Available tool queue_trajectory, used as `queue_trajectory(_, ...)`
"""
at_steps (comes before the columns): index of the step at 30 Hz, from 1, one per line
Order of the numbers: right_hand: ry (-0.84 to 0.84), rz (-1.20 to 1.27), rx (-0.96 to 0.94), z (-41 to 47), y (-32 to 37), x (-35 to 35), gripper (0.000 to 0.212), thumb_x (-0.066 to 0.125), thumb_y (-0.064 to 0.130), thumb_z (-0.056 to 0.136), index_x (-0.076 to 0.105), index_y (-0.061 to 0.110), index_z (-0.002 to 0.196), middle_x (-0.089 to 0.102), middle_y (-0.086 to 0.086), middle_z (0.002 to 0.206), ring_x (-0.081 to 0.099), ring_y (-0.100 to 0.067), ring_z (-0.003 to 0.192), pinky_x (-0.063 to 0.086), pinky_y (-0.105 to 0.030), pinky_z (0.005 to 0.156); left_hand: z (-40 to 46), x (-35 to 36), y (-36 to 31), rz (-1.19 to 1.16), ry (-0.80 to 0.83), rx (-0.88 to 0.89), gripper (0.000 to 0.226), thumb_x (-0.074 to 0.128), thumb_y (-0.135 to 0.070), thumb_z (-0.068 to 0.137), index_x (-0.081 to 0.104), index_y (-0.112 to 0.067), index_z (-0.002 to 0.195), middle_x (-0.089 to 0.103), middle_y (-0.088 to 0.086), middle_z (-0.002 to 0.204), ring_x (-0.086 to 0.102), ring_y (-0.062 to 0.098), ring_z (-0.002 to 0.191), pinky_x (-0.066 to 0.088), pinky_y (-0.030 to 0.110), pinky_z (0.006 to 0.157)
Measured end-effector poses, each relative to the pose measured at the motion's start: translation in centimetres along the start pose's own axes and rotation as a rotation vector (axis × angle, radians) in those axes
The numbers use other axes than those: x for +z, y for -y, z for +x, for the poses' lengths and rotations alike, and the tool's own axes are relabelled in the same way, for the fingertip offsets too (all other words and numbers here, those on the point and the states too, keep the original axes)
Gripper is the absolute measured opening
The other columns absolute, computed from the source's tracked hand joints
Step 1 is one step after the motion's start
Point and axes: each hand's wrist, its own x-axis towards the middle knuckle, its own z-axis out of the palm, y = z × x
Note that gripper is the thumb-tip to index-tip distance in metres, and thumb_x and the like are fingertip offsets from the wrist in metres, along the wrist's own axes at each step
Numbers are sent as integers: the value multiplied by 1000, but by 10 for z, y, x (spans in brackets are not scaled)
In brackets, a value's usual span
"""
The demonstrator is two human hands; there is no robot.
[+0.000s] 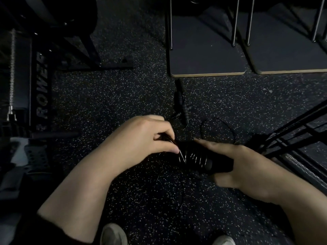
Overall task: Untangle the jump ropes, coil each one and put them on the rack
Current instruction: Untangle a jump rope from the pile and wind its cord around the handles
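Observation:
My right hand (pixel 235 167) grips black jump rope handles (pixel 212 162) that have thin wire cable wound around them in several shiny turns (pixel 192 159). My left hand (pixel 148 137) pinches the cable just left of those turns. A loose loop of the same thin cable (pixel 218 129) lies on the floor behind my right hand, and another strand trails down toward my feet (pixel 180 197). A second jump rope with black handles (pixel 182 105) lies on the speckled floor further ahead, bundled in a small heap.
A black rower machine (pixel 42 89) stands at the left. Two dark mats with metal legs on them (pixel 207 50) lie ahead at the right. A black metal rack frame (pixel 292 135) slants in from the right. My shoes (pixel 113 234) show at the bottom.

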Motion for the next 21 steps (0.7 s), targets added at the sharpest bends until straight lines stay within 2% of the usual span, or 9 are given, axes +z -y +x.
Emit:
queue_trajectory(2, 89, 125, -52, -3, 4, -3, 84, 80, 11, 85, 47, 77, 126, 74, 0, 92, 62, -15, 73, 47, -33, 68, -2, -5, 4, -96, -16, 21, 34, 67, -68, 66, 76, -46, 91, 57, -26, 83, 53, -3, 76, 39, 21, 67)
queue_trajectory(5, 214, 298, -110, -6, 7, -5, 80, 77, 0, 87, 55, 62, 133, 76, -9, 115, 69, -31, 113, 51, -31, 92, -3, -6, 6, -278, 15, 57, 34, 68, -60, 72, 78, -48, 103, 60, -9, 81, 55, 3, 73, 44, 21, 70)
queue_trajectory(10, 380, 578, -270, -8, 10, -4, 82, 65, -22, 85, 60, 37, 140, 68, -4, 136, 61, -17, 130, 48, -19, 101, -3, -4, 1, -691, 6, 17, 21, 65, -30, 81, 79, -23, 95, 74, -20, 80, 67, -10, 83, 45, 3, 74)
queue_trajectory(12, 315, 601, -357, -6, 12, -3, 82, 66, -20, 81, 58, 37, 140, 67, 1, 137, 62, -13, 129, 48, -16, 100, -1, 5, -2, -800, -31, -25, 23, 63, -32, 89, 80, -18, 96, 79, -8, 94, 73, 2, 95, 53, 13, 81)
queue_trajectory(14, 203, 589, -452, -4, 16, 1, 84, 68, -16, 78, 56, 38, 141, 65, 10, 139, 59, -8, 130, 45, -12, 101, 1, 19, -7, -870, -90, -55, 20, 61, -23, 99, 81, -21, 96, 79, 4, 100, 73, 28, 102, 59, 39, 86)
queue_trajectory(15, 138, 594, -480, -3, 16, 3, 82, 70, -12, 77, 56, 38, 140, 65, 13, 139, 59, -6, 131, 43, -10, 102, 2, 26, -10, -897, -122, -95, 28, 58, -12, 102, 80, -24, 91, 77, 7, 96, 70, 37, 97, 56, 48, 81)
queue_trajectory(16, 74, 615, -488, -2, 16, 6, 79, 72, -7, 76, 59, 40, 138, 67, 12, 137, 60, -6, 130, 43, -10, 101, 4, 31, -14, -911, -158, -139, 38, 53, -5, 103, 78, -27, 84, 74, 8, 88, 64, 36, 86, 53, 47, 72)
queue_trajectory(18, -84, 684, -454, 1, 18, 10, 76, 77, -1, 72, 66, 45, 131, 73, 8, 127, 67, -8, 121, 49, -12, 94, 5, 37, -20, -883, -198, -198, 42, 49, -15, 107, 74, -33, 78, 62, 13, 72, 52, 24, 68, 42, 37, 60)
queue_trajectory(21, -322, 713, -383, 3, 18, 9, 81, 89, 4, 61, 70, 49, 125, 78, 12, 101, 72, -1, 87, 52, -11, 71, 4, 37, -28, -874, -148, -254, 44, 47, -28, 108, 71, -43, 74, 47, -8, 59, 37, 8, 52, 26, 31, 53)
